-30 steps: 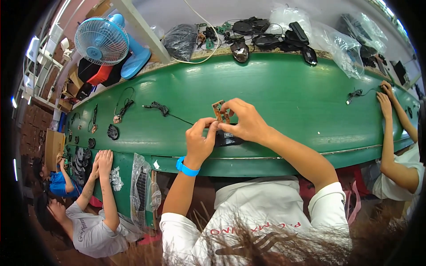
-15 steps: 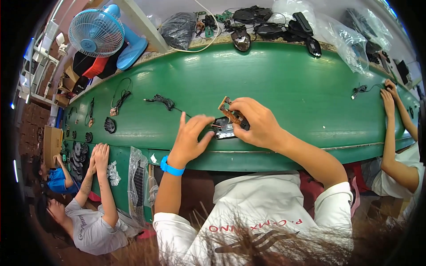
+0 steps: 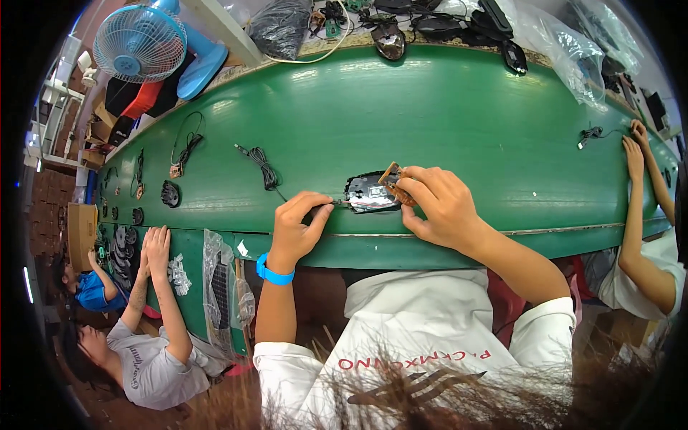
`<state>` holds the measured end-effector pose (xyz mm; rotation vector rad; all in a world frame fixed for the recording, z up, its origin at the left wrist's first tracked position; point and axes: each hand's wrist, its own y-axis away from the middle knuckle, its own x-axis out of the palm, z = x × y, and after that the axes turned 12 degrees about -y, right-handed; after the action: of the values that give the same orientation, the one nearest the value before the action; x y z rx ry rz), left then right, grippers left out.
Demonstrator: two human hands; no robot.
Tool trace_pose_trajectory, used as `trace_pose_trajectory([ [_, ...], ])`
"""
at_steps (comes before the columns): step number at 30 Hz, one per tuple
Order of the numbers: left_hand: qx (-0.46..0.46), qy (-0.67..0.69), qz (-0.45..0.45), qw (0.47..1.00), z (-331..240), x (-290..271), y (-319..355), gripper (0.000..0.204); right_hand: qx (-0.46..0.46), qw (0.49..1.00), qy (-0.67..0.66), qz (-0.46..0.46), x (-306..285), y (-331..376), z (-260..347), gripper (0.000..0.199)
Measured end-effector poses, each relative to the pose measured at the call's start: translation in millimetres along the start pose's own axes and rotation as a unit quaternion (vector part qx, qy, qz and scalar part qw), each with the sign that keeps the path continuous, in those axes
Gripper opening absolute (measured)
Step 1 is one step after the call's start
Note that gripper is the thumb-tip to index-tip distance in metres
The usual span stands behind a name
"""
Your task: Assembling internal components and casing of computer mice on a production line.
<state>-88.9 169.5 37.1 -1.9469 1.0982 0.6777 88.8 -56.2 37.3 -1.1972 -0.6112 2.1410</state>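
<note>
Across one green worktable [image 3: 487,122], I remotely watch the left hand [image 3: 297,221] pinch one cable [image 3: 266,172] and the right hand [image 3: 446,208] grip one circuit board [image 3: 389,176] at the three-o'clock end of one black shell [image 3: 367,193].

At centre we count one brown circuit-board assembly [image 3: 391,180] and one black plastic mouse shell [image 3: 368,193]; upper left, one round blue fan [image 3: 136,49].

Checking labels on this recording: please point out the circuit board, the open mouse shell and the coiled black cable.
Circuit board [image 3: 394,185], head view: on its visible face.
Open mouse shell [image 3: 366,195], head view: on its interior.
Coiled black cable [image 3: 266,170], head view: mid-coil.
</note>
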Motion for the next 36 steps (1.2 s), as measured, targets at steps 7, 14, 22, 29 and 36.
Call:
trace_pose_trajectory([
  [7, -0.014, -0.051, 0.021, 0.998, -9, 12, -4, 0.010, 0.002, 1.000, 0.005, 0.003, 4, 3, -2, 0.042],
  [14, 0.022, -0.068, 0.004, 0.997, -3, 20, -10, 0.009, 0.006, 1.000, -0.002, 0.016, 4, 3, -3, 0.042],
  [22, 0.039, -0.100, 0.024, 0.994, -4, 22, -15, 0.009, 0.017, 1.000, -0.011, 0.016, 3, 3, -4, 0.042],
  [29, 0.038, -0.162, 0.087, 0.982, -11, 17, -22, 0.010, 0.026, 0.999, -0.005, 0.036, 3, 5, 2, 0.044],
  [36, 0.043, -0.142, 0.119, 0.982, -15, 13, -27, 0.020, 0.045, 0.998, -0.022, 0.036, -1, 4, -9, 0.046],
])
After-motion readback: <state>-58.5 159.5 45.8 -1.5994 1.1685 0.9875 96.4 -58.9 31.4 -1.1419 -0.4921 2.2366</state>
